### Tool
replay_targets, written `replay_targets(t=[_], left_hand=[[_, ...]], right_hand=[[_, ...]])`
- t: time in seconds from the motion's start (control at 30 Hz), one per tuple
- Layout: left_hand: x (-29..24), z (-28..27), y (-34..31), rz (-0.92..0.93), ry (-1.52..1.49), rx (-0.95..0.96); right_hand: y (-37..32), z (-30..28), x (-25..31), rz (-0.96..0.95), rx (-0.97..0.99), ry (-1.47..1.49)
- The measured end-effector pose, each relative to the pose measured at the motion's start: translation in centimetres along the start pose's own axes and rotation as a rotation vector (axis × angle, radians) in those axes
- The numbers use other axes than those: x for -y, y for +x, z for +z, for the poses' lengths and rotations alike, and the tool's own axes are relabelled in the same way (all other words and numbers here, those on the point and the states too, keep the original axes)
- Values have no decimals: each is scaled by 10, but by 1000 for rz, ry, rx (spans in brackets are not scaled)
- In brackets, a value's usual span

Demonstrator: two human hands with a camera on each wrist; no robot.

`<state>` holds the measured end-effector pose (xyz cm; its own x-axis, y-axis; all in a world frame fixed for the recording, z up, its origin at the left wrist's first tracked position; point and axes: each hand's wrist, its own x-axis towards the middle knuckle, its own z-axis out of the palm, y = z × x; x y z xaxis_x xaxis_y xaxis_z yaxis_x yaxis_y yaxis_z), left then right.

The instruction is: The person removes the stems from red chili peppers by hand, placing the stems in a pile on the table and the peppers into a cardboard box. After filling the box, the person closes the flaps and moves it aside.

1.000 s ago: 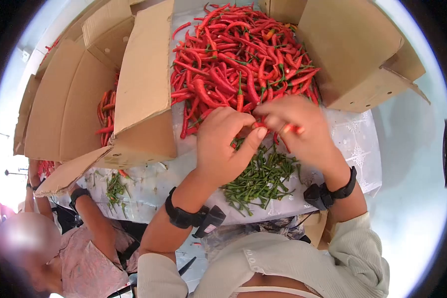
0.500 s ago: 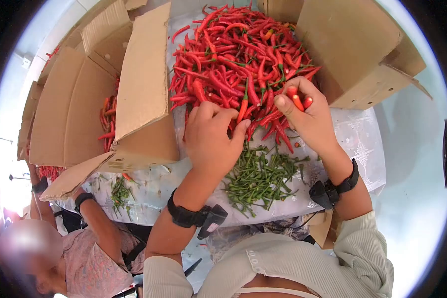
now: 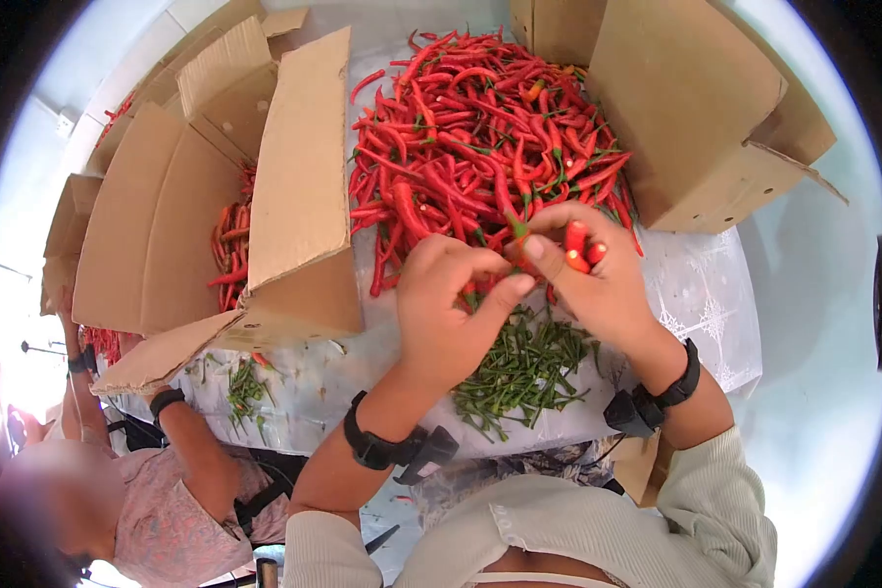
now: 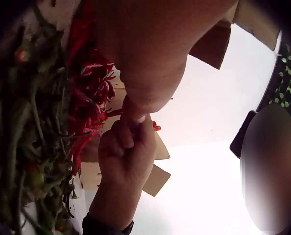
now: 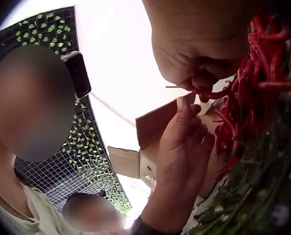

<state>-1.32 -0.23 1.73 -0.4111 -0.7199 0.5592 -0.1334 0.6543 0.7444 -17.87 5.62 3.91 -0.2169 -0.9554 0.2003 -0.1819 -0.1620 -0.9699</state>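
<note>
Both hands meet over the front edge of a heap of red chilies (image 3: 461,147). My right hand (image 3: 603,284) pinches a chili with a green stem (image 3: 517,227) between thumb and forefinger. Several stemless chilies (image 3: 576,253) stick out of the same hand, pale cut ends showing. On the other side, my left hand (image 3: 446,309) has its thumb and forefinger curled together at the lower part of that chili; its grip is partly hidden. In the right wrist view a red chili (image 5: 215,93) shows beneath the right hand (image 5: 199,44). Green stems (image 3: 519,377) lie piled below the hands.
An open cardboard box (image 3: 299,167) with red chilies (image 3: 231,250) inside stands on the left, another box (image 3: 696,118) on the right. A smaller bunch of stems (image 3: 247,392) lies on the white tablecloth (image 3: 701,284). Another person (image 3: 181,480) works at the lower left.
My left hand has come away from the heap toward the right hand. The right hand has moved left and down, still holding the stemless chilies, and now pinches a stemmed chili.
</note>
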Motion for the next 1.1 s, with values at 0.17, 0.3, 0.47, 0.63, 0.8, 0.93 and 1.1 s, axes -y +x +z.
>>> replay_targets(t=[0.17, 0.3, 0.47, 0.63, 0.8, 0.93, 1.1], left_hand=[[1, -4, 4, 1, -62, -93], [4, -5, 4, -61, -115, -47], [5, -9, 5, -133, -191, 32], [7, -7, 3, -195, -244, 68], [8, -12, 7, -146, -287, 138], [2, -16, 8, -201, -398, 193], [7, -14, 7, -189, -492, 195]], right_hand=[[0, -7, -5, -32, 110, -66], [-1, -2, -4, -165, 143, -139], [0, -3, -3, -238, 143, -247], [1, -5, -6, -324, 148, -301], [5, -5, -7, -426, 195, -292], [3, -7, -1, -319, 259, -198], [1, -9, 0, -292, 287, -177]])
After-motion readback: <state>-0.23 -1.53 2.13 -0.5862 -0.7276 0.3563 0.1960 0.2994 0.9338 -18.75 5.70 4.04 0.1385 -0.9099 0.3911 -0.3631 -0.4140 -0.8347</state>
